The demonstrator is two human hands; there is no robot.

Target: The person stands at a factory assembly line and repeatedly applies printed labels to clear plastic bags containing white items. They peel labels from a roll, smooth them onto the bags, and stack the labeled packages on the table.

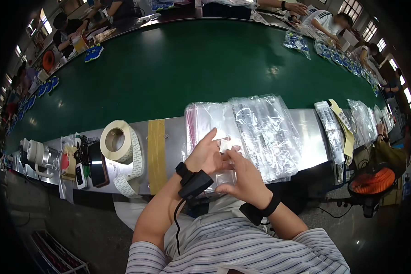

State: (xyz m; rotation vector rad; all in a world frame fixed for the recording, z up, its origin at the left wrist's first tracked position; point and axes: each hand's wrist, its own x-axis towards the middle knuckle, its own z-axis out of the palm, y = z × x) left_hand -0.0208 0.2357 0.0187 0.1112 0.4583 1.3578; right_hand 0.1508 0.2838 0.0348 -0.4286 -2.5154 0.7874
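Note:
My left hand is turned partly palm up, its thumb stretched toward the far side and its other fingers bent. A small white label rests at its fingers. From the right, my right hand meets it, fingertips close against the label and thumb spread apart; exact finger contact is partly hidden. Beneath both hands lie flat clear plastic bags, some with a pink strip along the left edge. To the left, a roll of white labels stands with its strip trailing off the near table edge.
A yellow tape band crosses the metal ledge. Further left are a dark phone and a white tape dispenser. Bagged stacks lie right, above an orange fan. Across the green table, people handle blue shoes.

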